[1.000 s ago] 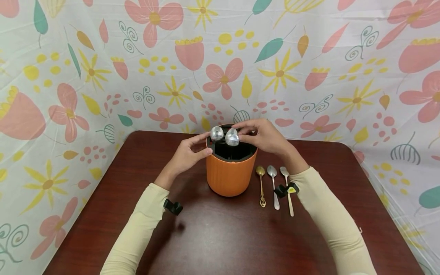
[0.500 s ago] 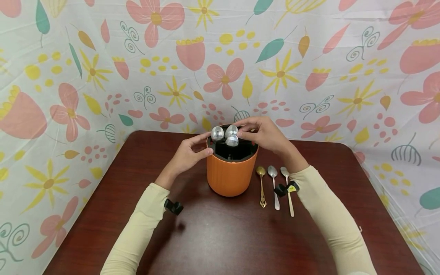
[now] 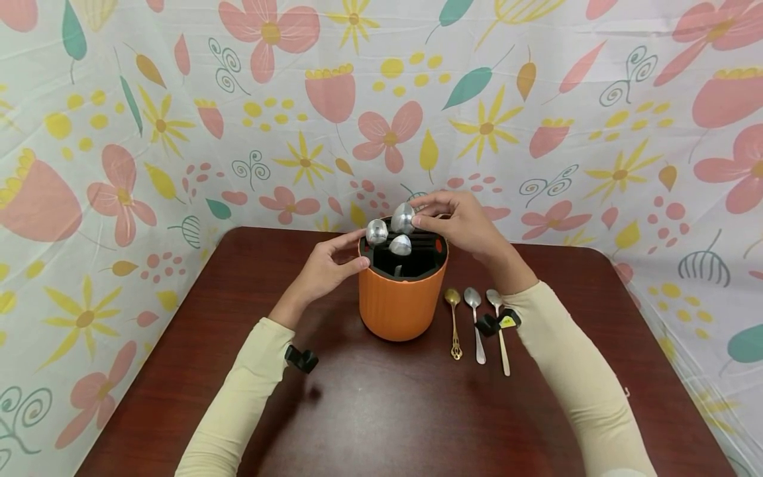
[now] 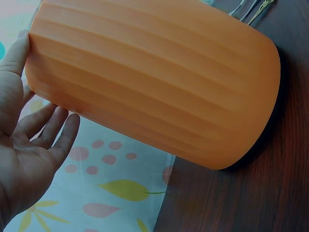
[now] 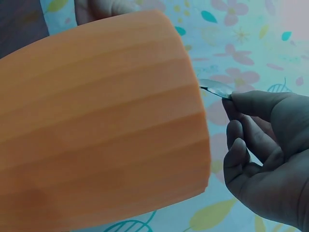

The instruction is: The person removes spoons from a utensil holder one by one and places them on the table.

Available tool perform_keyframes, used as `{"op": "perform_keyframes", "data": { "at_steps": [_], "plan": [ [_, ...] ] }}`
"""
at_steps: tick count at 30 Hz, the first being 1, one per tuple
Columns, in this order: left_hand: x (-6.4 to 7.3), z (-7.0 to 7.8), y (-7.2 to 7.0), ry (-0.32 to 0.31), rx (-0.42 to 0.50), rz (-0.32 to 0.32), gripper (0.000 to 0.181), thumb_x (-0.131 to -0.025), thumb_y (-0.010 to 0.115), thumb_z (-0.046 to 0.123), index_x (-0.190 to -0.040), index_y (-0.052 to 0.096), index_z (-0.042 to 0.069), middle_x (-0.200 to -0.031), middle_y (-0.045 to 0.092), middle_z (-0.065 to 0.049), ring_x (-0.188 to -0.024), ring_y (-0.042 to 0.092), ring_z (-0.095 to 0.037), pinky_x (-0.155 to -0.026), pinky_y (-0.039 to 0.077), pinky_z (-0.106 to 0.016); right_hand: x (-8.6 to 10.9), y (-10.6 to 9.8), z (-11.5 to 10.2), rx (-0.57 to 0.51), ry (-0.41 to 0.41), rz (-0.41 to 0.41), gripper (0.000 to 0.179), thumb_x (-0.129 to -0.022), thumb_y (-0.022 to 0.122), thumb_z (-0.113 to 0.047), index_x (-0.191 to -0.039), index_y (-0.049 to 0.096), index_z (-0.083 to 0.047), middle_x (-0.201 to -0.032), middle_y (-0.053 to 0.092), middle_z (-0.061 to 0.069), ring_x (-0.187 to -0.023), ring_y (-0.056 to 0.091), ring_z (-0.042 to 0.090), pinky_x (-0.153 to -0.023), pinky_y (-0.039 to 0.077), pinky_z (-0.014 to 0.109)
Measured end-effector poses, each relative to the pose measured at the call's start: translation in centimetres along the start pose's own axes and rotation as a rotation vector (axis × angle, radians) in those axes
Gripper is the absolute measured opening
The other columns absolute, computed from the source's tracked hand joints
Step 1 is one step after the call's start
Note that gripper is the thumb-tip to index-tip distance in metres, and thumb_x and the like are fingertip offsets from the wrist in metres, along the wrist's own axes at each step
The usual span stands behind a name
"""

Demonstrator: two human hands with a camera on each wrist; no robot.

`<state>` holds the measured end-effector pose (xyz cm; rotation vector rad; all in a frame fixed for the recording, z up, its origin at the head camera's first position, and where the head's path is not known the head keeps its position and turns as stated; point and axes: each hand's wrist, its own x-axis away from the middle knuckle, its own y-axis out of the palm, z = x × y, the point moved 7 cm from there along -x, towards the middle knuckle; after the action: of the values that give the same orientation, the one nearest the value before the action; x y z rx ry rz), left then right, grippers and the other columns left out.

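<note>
An orange ribbed utensil holder (image 3: 396, 308) with a black inner frame stands upright on the table. My left hand (image 3: 326, 265) grips its left rim, thumb in front and fingers behind; the left wrist view shows the fingertips against the ribbed wall (image 4: 154, 82). My right hand (image 3: 461, 222) pinches a silver spoon (image 3: 403, 217) by its bowl above the back of the opening, handle pointing down. In the right wrist view the bowl (image 5: 217, 88) shows just past the holder's rim. Two more silver spoons, one at the left (image 3: 377, 232) and one in front (image 3: 401, 246), stand bowl up inside.
To the right of the holder lie a gold spoon (image 3: 452, 298) with an ornate handle, a silver spoon (image 3: 472, 297) and another spoon (image 3: 494, 298) partly behind the right wrist camera. A flowered cloth (image 3: 387, 132) hangs behind the dark wooden table (image 3: 357, 411).
My right hand has risen slightly with the pinched spoon, which now stands higher than and apart from the front spoon. The left hand keeps its place on the rim.
</note>
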<state>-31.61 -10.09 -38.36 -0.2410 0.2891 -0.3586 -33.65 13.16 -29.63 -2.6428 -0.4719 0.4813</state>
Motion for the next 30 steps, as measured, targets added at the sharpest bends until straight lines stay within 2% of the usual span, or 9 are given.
{"op": "perform_keyframes", "data": {
  "at_steps": [5, 7, 12, 17, 21, 27, 30],
  "plan": [
    [0.2, 1.0, 0.2, -0.018, -0.008, -0.011, 0.059, -0.097, 0.071, 0.007, -0.152, 0.050, 0.008, -0.149, 0.054, -0.016, -0.127, 0.058, -0.034, -0.109, 0.047, -0.050, -0.1, -0.4, -0.5, -0.016, 0.005, 0.017, 0.032, -0.096, 0.074, -0.015, -0.126, 0.073, -0.005, -0.097, 0.076, 0.006, -0.087, 0.069, 0.018, -0.071, 0.055, 0.029],
    [0.3, 1.2, 0.2, -0.020, -0.010, -0.013, 0.059, -0.097, 0.071, 0.007, -0.151, 0.050, 0.007, -0.148, 0.055, -0.017, -0.127, 0.059, -0.034, -0.108, 0.047, -0.051, -0.2, -0.6, -0.9, -0.004, -0.018, 0.020, 0.032, -0.096, 0.074, -0.015, -0.126, 0.073, -0.004, -0.097, 0.076, 0.007, -0.091, 0.070, 0.016, -0.077, 0.057, 0.030],
    [0.0, 0.4, 0.1, -0.011, -0.009, -0.008, 0.060, -0.096, 0.071, 0.008, -0.153, 0.050, 0.010, -0.149, 0.054, -0.014, -0.127, 0.058, -0.032, -0.108, 0.048, -0.049, -0.2, -0.9, -1.7, -0.007, -0.063, 0.031, 0.031, -0.095, 0.075, -0.013, -0.124, 0.074, -0.003, -0.093, 0.076, 0.008, -0.089, 0.071, 0.017, -0.075, 0.055, 0.027],
    [-0.1, -0.2, 0.0, -0.002, -0.010, -0.005, 0.059, -0.097, 0.073, 0.013, -0.152, 0.052, 0.016, -0.149, 0.055, -0.010, -0.127, 0.059, -0.029, -0.107, 0.049, -0.046, -0.4, -1.1, -2.3, 0.002, -0.056, 0.029, 0.030, -0.094, 0.075, -0.012, -0.123, 0.074, -0.003, -0.092, 0.077, 0.006, -0.088, 0.072, 0.018, -0.076, 0.056, 0.025],
    [0.0, -0.3, 0.0, 0.015, -0.009, 0.000, 0.058, -0.096, 0.074, 0.019, -0.150, 0.054, 0.020, -0.146, 0.058, -0.008, -0.124, 0.061, -0.026, -0.106, 0.050, -0.045, -0.7, -1.2, -2.9, 0.037, -0.047, 0.023, 0.030, -0.094, 0.075, -0.014, -0.124, 0.075, -0.006, -0.094, 0.078, 0.009, -0.089, 0.074, 0.021, -0.078, 0.056, 0.025],
    [-0.1, -0.1, -0.1, 0.040, -0.014, 0.002, 0.058, -0.095, 0.076, 0.024, -0.149, 0.056, 0.021, -0.145, 0.059, -0.006, -0.122, 0.062, -0.025, -0.105, 0.051, -0.044, -1.1, -1.3, -3.8, 0.049, -0.058, 0.010, 0.030, -0.095, 0.075, -0.014, -0.124, 0.075, -0.006, -0.095, 0.077, 0.013, -0.088, 0.073, 0.017, -0.080, 0.055, 0.025],
    [-0.1, -0.1, -0.1, 0.038, -0.018, 0.002, 0.058, -0.095, 0.076, 0.026, -0.149, 0.056, 0.022, -0.146, 0.058, -0.006, -0.123, 0.062, -0.025, -0.105, 0.051, -0.045, -1.2, -1.5, -4.3, 0.047, -0.071, 0.009, 0.030, -0.095, 0.075, -0.014, -0.124, 0.075, -0.006, -0.094, 0.078, 0.010, -0.090, 0.073, 0.018, -0.082, 0.055, 0.026]
  ]
}}
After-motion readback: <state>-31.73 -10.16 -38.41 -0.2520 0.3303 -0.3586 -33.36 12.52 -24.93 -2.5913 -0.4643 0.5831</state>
